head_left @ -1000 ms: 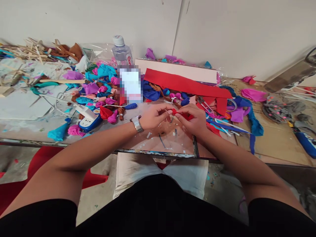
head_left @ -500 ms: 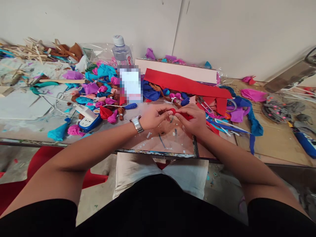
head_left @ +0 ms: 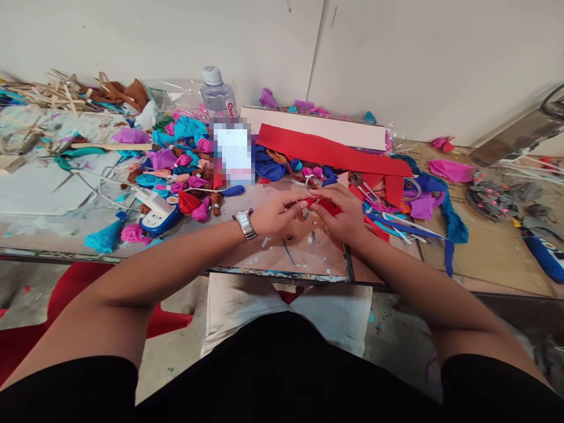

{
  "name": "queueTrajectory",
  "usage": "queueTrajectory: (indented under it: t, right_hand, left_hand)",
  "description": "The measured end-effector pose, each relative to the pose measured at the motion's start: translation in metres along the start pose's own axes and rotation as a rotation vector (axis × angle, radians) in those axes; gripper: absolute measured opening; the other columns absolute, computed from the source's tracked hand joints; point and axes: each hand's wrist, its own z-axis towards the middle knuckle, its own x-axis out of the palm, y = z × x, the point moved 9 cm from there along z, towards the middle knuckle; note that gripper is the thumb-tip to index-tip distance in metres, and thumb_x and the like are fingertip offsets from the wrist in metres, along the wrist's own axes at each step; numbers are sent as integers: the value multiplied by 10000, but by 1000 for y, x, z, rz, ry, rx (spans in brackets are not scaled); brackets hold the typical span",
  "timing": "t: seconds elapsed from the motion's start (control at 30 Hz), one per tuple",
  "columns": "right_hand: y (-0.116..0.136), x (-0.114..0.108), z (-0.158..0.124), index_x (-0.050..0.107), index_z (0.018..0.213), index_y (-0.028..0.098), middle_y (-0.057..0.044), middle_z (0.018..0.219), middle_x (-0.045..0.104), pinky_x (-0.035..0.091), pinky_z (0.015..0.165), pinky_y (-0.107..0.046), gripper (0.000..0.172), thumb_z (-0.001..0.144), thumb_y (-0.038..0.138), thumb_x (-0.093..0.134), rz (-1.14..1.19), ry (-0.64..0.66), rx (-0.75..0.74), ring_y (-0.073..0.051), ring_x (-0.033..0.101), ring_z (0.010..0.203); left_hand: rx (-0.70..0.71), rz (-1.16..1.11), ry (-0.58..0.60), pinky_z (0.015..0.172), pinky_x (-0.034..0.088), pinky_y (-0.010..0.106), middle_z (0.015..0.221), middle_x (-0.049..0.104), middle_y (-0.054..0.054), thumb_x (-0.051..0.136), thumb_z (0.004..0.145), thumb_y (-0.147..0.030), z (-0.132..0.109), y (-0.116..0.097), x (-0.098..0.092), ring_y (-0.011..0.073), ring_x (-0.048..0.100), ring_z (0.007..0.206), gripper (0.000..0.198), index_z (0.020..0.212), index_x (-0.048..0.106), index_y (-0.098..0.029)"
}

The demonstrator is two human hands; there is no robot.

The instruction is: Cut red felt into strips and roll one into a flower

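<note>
Between my hands, just above the table's front part, is a small piece of red fabric (head_left: 329, 205), rolled or bunched at its left end. My left hand (head_left: 279, 212), with a metal watch (head_left: 245, 224) on its wrist, pinches that end between thumb and fingers. My right hand (head_left: 341, 212) is closed around the rest of the piece, which its fingers partly hide. Behind my hands lies a long red fabric strip (head_left: 326, 150). Scissors (head_left: 363, 189) rest right beside my right hand, partly covered by red cloth.
Several rolled fabric flowers (head_left: 189, 202) are heaped on the left, near a blue and white power strip (head_left: 161, 218). A plastic bottle (head_left: 218, 97) stands behind a blurred bright screen (head_left: 233, 147). Blue and white strips (head_left: 418, 226) and cardboard (head_left: 489, 252) lie right. Green-handled pliers (head_left: 83, 151) are far left.
The fingers of my right hand have spread further over the red fabric, and its rolled end is now more covered. Both hands stay in nearly the same place.
</note>
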Motion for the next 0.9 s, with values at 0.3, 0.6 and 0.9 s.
queueTrajectory:
  t: [0.3, 0.6, 0.9]
  right_hand:
    - [1, -1, -3, 836, 1151, 335, -57, 1060, 786, 618, 942, -453, 212, 999, 460, 758, -2, -16, -53, -247, 749, 1001]
    - [1, -5, 0, 809, 1123, 309, -56, 1066, 821, 624, 916, -430, 186, 980, 426, 792, -23, -38, -33, -253, 764, 991]
    - [-5, -1, -1, 790, 1005, 274, -60, 981, 819, 589, 885, -442, 176, 1033, 425, 705, -27, -18, 0, -253, 748, 952]
  left_hand:
    - [7, -82, 69, 703, 561, 246, 845, 784, 64, 546, 1085, -595, 0, -4, 7, 150, 738, 726, 481, 1131, 730, -152]
    - [-13, -77, -85, 691, 574, 244, 870, 783, 76, 501, 1091, -646, 1, 3, -6, 145, 738, 722, 599, 1319, 722, -139]
    - [-13, -76, -4, 740, 565, 250, 891, 777, 71, 452, 1122, -600, 0, 4, 3, 146, 738, 764, 546, 1288, 723, -155]
